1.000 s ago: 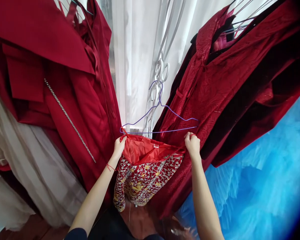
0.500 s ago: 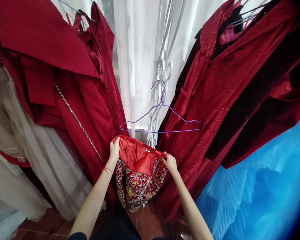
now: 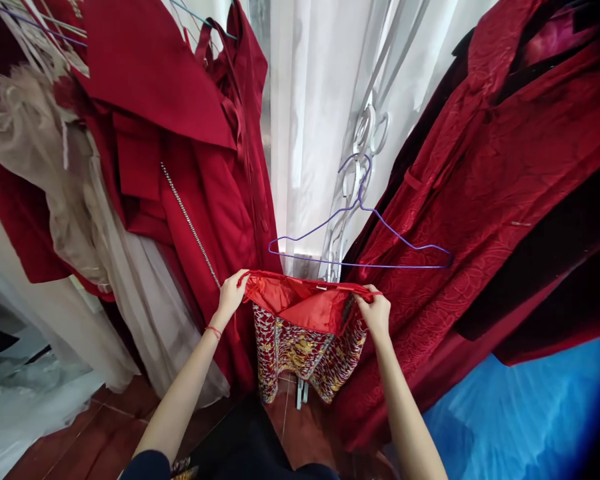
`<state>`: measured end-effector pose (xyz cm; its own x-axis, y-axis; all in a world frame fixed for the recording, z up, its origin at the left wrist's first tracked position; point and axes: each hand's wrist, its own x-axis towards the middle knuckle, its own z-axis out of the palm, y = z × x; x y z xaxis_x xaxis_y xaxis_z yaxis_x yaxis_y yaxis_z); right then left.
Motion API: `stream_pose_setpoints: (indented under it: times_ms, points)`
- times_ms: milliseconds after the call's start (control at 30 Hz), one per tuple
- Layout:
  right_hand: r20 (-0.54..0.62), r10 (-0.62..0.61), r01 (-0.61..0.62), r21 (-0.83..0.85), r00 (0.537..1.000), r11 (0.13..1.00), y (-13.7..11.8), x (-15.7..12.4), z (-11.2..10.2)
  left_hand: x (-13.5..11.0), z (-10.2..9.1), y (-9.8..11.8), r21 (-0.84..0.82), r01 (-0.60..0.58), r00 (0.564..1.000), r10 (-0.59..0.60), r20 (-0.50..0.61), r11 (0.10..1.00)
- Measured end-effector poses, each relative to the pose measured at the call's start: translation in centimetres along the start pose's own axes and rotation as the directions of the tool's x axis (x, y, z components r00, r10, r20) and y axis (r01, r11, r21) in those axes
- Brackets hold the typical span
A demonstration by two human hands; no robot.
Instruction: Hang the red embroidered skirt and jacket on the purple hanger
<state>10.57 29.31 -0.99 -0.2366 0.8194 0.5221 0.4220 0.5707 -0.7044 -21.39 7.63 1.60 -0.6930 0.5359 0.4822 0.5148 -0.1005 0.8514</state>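
Observation:
A red skirt [image 3: 305,343] with gold and silver embroidery and a plain red lining hangs between my hands. My left hand [image 3: 231,293] pinches the left end of its waistband. My right hand [image 3: 375,312] grips the right end, so the waistband is stretched open and level. A thin purple wire hanger [image 3: 360,237] hangs empty just above the skirt, hooked on a white metal grille [image 3: 353,173]. Neither hand touches the hanger.
Dark red garments [image 3: 180,173] hang close on the left over a beige tulle dress [image 3: 75,220]. A crimson patterned robe [image 3: 485,200] hangs on the right. White curtain [image 3: 310,100] lies behind. Blue fabric [image 3: 530,413] fills the lower right; reddish floor tiles [image 3: 85,440] show below.
My hands first drew together, bunching the waistband, then spread it out again. The skirt now hangs clear below the hanger, and the view has shifted left.

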Motion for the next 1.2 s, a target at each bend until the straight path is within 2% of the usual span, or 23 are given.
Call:
stream_pose_setpoints:
  times_ms: [67,100,167,267,333,433,533,633,700,800,833,867,900,967,1000,1033,1067,1100,1167,1200]
  points:
    - [-0.033,0.016,-0.015,0.027,0.999,1.000,0.4,-0.2,-0.9,-1.0,0.5,0.4,0.242,-0.165,0.986,0.157,0.054,0.956]
    - [-0.040,0.027,-0.026,0.025,0.999,0.999,0.7,-0.3,-1.3,-1.4,0.9,0.5,0.340,-0.192,0.981,0.178,0.072,0.921]
    - [-0.004,0.049,-0.049,-0.025,0.999,0.999,1.1,-0.4,-2.0,-1.8,1.9,0.8,0.525,-0.158,0.987,0.114,0.117,0.836]
    - [0.146,0.039,-0.025,-0.096,0.989,0.995,1.7,-0.9,-2.7,-1.3,3.5,1.0,0.697,-0.064,0.979,-0.092,0.184,0.714]
    - [0.213,0.010,0.005,-0.072,0.977,0.997,1.9,-1.6,-2.9,-0.5,4.3,0.9,0.684,0.040,0.958,-0.223,0.182,0.728]
    - [0.252,-0.003,0.028,-0.094,0.968,0.995,1.7,-2.9,-2.8,0.8,5.0,0.3,0.589,0.187,0.912,-0.362,0.194,0.786]
    - [0.254,0.009,0.055,-0.244,0.967,0.968,0.8,-3.6,-2.9,1.6,5.4,-0.6,0.473,0.252,0.857,-0.422,0.296,0.844]
    - [0.249,-0.018,0.108,-0.355,0.968,0.929,-0.6,-3.2,-3.5,1.5,5.8,-1.0,0.297,0.307,0.813,-0.412,0.411,0.904]
    - [0.247,-0.040,0.137,-0.386,0.968,0.912,-1.6,-2.3,-4.2,1.2,6.1,-0.9,0.202,0.303,0.816,-0.363,0.449,0.931]
    - [0.279,-0.030,0.137,-0.373,0.960,0.918,-3.1,-0.3,-5.2,0.8,6.5,-0.4,0.200,0.215,0.866,-0.282,0.413,0.956]
    - [0.337,-0.005,0.128,-0.343,0.942,0.931,-3.6,0.5,-5.4,0.8,6.6,-0.3,0.236,0.179,0.885,-0.261,0.384,0.955]
    - [0.429,0.023,0.118,-0.301,0.903,0.946,-4.0,1.3,-5.7,0.8,6.5,-0.2,0.279,0.147,0.903,-0.244,0.354,0.949]
    - [0.542,0.047,0.111,-0.255,0.839,0.960,-4.4,2.1,-5.8,0.8,6.4,-0.2,0.322,0.124,0.916,-0.232,0.326,0.939]
    - [0.736,0.085,0.117,-0.218,0.672,0.969,-5.0,3.4,-6.2,0.8,6.1,-0.2,0.388,0.102,0.929,-0.227,0.292,0.916]
    - [0.779,0.111,0.141,-0.247,0.617,0.959,-5.2,3.8,-6.4,0.7,5.9,-0.1,0.426,0.074,0.936,-0.210,0.283,0.901]
    - [0.780,0.140,0.175,-0.305,0.609,0.936,-5.4,4.1,-6.7,0.6,5.7,0.0,0.466,0.023,0.946,-0.171,0.276,0.885]
    - [0.746,0.162,0.209,-0.377,0.645,0.903,-5.6,4.2,-7.1,0.5,5.6,0.2,0.499,-0.050,0.957,-0.102,0.273,0.865]
    - [0.691,0.166,0.234,-0.446,0.704,0.864,-5.8,4.2,-7.6,0.4,5.6,0.6,0.515,-0.143,0.961,-0.006,0.276,0.845]
    - [0.549,0.130,0.244,-0.555,0.826,0.795,-6.4,4.0,-8.8,0.2,5.8,1.8,0.461,-0.323,0.933,0.198,0.300,0.826]
    - [0.476,0.107,0.232,-0.598,0.873,0.768,-6.9,3.9,-9.4,0.1,6.0,2.6,0.392,-0.370,0.914,0.256,0.314,0.842]
